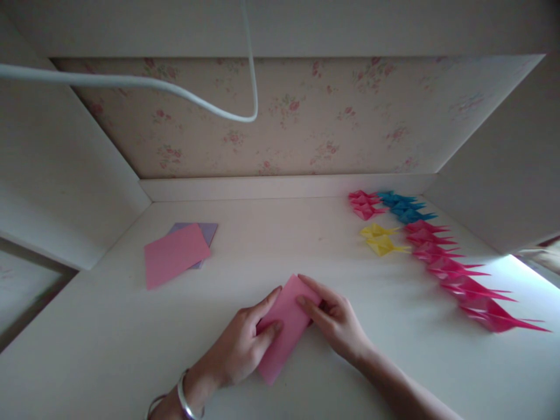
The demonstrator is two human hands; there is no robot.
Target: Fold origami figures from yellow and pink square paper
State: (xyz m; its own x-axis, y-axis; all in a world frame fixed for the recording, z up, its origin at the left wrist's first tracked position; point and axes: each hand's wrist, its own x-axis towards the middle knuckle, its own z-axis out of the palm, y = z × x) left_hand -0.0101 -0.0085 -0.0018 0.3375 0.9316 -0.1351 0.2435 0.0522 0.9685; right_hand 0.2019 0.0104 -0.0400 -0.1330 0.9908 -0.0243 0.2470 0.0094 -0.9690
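Observation:
A folded pink paper (285, 329) lies on the white table (306, 245) in front of me. My left hand (242, 347) rests on its left side, fingers pressed down on the sheet, a silver bracelet on the wrist. My right hand (335, 318) lies on its upper right edge with the fingers flat and stretched along the fold. Both hands press the paper against the table.
A pink sheet (175, 254) lies over a purple sheet (205, 232) at the left. Folded paper figures stand in rows at the right: pink (455, 274), blue (405, 207), yellow (381, 239). A white cable (245, 114) hangs above. Walls enclose the table on three sides.

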